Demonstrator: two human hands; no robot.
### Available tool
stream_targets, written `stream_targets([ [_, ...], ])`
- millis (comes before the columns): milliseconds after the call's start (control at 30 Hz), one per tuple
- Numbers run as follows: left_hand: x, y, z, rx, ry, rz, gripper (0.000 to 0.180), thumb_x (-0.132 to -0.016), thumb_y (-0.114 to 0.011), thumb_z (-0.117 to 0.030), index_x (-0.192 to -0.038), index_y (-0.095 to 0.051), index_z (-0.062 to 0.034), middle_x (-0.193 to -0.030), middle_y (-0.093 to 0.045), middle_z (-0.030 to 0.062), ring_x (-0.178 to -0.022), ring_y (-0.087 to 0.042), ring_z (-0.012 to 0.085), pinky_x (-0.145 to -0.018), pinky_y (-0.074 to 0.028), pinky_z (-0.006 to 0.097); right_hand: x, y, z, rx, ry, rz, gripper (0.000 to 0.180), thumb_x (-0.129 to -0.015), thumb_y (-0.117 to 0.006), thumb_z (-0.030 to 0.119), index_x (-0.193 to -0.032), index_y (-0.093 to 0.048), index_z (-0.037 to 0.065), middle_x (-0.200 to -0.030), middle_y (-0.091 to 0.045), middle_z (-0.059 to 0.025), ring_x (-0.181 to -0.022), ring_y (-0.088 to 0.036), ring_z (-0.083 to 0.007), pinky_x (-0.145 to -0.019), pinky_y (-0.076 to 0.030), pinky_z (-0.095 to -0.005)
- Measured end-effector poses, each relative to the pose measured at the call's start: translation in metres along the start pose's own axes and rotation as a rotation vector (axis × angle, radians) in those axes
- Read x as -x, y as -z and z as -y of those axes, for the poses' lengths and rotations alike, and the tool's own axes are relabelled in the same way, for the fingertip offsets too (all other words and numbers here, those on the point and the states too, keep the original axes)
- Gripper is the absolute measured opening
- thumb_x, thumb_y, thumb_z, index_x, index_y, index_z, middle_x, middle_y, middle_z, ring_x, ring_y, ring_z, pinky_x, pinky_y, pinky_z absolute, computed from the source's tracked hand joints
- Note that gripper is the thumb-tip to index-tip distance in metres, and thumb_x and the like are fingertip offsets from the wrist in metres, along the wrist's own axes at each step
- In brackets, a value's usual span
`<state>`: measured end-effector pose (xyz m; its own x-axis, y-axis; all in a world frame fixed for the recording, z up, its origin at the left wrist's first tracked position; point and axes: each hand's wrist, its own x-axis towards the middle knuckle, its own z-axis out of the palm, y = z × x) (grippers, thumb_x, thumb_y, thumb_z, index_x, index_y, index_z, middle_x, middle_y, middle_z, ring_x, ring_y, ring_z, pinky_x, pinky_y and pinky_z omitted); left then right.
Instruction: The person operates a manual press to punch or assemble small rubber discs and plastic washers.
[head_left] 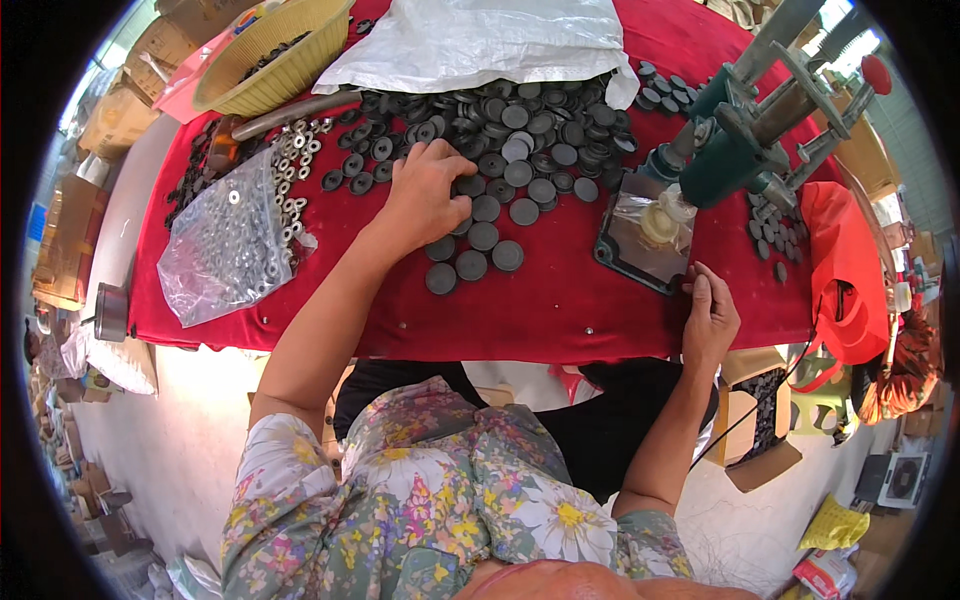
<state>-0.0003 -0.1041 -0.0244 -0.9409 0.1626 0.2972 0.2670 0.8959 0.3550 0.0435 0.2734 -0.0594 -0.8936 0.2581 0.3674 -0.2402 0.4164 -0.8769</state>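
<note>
L hand (430, 190) at black discs (483, 236), prob. picking, next needs a pinch; R hand (712, 315) by press base (648, 258); can't tell if either's fingers are clamped.

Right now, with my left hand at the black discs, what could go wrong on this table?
Your left hand is at a loose heap of black discs, so a careless sweep might scatter some.

Your right hand is by the base of the green press; straying under the moving part could risk a pinch.

Loose metal rings lie close to the discs with no divider visible, so the two might get mixed.
</note>
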Motion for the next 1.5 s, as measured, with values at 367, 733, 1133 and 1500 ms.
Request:
stream_targets([
  [367, -0.019, 0.012, -0.008, -0.091, -0.003, 0.175, 0.036, -0.070, -0.074, -0.022, -0.103, -0.069, -0.0084, -0.104, -0.061, 0.0082, -0.111, -0.052, 0.0301, -0.097, -0.036, 0.049, 0.000, -0.002, -0.006, 0.018, 0.079, -0.019, 0.019, -0.094, -0.057, 0.005, -0.106, -0.069, -0.002, -0.088, -0.068, -0.0082, -0.078, -0.064, -0.0126, -0.075, -0.051, -0.0256],
  [733, -0.030, 0.011, -0.039, 0.111, -0.036, -0.165, 0.035, -0.072, -0.074, -0.020, -0.097, -0.067, 0.0036, -0.096, -0.065, 0.0167, -0.084, -0.065, 0.0314, -0.075, -0.051, 0.039, 0.003, -0.001, -0.002, 0.040, 0.086, -0.055, 0.016, -0.092, -0.060, 0.005, -0.104, -0.069, -0.001, -0.082, -0.067, -0.0084, -0.075, -0.063, -0.0143, -0.071, -0.049, -0.0270],
  [1133, -0.061, -0.084, -0.147, 0.651, -0.203, -0.152, 0.039, -0.071, -0.078, -0.009, -0.107, -0.066, 0.0018, -0.094, -0.064, 0.0110, -0.081, -0.061, 0.0174, -0.077, -0.051, 0.029, 0.007, -0.002, -0.008, 0.068, 0.121, -0.080, 0.016, -0.090, -0.063, 0.008, -0.103, -0.071, 0.004, -0.080, -0.067, -0.0098, -0.073, -0.064, -0.0209, -0.071, -0.050, -0.0311],
  [1500, -0.065, -0.123, -0.144, 1.250, -0.015, -0.202, 0.031, -0.096, -0.057, -0.001, -0.126, -0.055, 0.0022, -0.113, -0.065, 0.0072, -0.097, -0.060, 0.0136, -0.091, -0.047, 0.028, 0.005, 0.000, -0.005, 0.050, 0.138, -0.096, 0.015, -0.089, -0.063, 0.008, -0.102, -0.071, 0.004, -0.084, -0.069, -0.0105, -0.075, -0.065, -0.0235, -0.075, -0.049, -0.0335],
])
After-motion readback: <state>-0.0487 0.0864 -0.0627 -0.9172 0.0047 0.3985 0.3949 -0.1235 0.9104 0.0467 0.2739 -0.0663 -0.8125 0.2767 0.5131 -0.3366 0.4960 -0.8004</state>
